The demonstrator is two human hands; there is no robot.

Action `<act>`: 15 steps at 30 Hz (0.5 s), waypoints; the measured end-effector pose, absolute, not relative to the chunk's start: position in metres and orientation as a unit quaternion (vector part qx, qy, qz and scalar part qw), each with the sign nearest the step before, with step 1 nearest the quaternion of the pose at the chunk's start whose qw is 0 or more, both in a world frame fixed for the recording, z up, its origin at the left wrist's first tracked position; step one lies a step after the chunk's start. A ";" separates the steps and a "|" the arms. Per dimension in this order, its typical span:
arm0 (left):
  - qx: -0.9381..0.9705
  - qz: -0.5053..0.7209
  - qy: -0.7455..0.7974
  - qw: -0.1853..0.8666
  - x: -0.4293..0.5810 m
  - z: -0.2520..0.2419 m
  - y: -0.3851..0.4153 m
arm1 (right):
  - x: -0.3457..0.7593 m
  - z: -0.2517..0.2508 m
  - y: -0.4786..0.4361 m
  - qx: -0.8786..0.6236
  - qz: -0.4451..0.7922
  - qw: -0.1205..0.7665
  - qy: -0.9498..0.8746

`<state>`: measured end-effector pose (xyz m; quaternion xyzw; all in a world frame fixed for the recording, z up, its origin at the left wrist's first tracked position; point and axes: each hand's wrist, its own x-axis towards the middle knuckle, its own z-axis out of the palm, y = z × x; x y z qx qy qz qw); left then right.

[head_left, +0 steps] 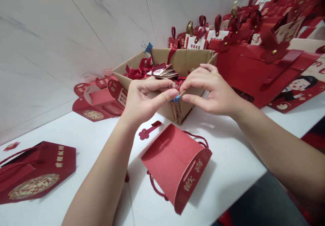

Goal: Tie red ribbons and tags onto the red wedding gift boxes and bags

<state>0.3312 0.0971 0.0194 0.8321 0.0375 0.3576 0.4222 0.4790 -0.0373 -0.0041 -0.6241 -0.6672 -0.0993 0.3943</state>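
Note:
At the near corner of a cardboard box [169, 109], my left hand [146, 99] pinches a blue binder clip [175, 99] between thumb and forefinger. My right hand [212, 88] has its thumb and forefinger closed on the box's upper edge right beside the clip. Inside the box lie dark red ribbons [138, 70] and a small stack of printed cards [162, 72]. Another blue binder clip [148, 47] grips the far left corner. Below my hands, a red gift box [170, 158] with cord handles lies tilted on the table, near a flower-ended red strap [149, 130].
The white table [106, 171] meets a marble-patterned wall. Folded red boxes [101, 100] stand left of the cardboard box, and a dark red gift box [40, 171] sits at the left edge. Many red gift bags [241, 63] crowd the right and back.

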 end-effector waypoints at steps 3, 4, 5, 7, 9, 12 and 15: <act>0.843 0.344 0.024 0.413 0.330 0.020 0.095 | 0.480 -0.005 -0.037 -0.615 -0.100 0.400 -0.672; 0.847 0.339 0.019 0.410 0.330 0.021 0.094 | 0.481 -0.006 -0.037 -0.612 -0.100 0.401 -0.675; 0.850 0.334 0.014 0.407 0.330 0.021 0.093 | 0.481 -0.006 -0.037 -0.610 -0.100 0.401 -0.676; 0.856 0.325 0.007 0.403 0.330 0.023 0.092 | 0.482 -0.007 -0.038 -0.610 -0.097 0.400 -0.677; 0.859 0.314 -0.001 0.405 0.329 0.025 0.092 | 0.483 -0.007 -0.038 -0.612 -0.095 0.400 -0.676; 0.856 0.300 -0.009 0.420 0.328 0.027 0.095 | 0.484 -0.008 -0.039 -0.610 -0.093 0.402 -0.677; 0.846 0.300 -0.003 0.441 0.327 0.028 0.098 | 0.484 -0.008 -0.039 -0.606 -0.093 0.404 -0.679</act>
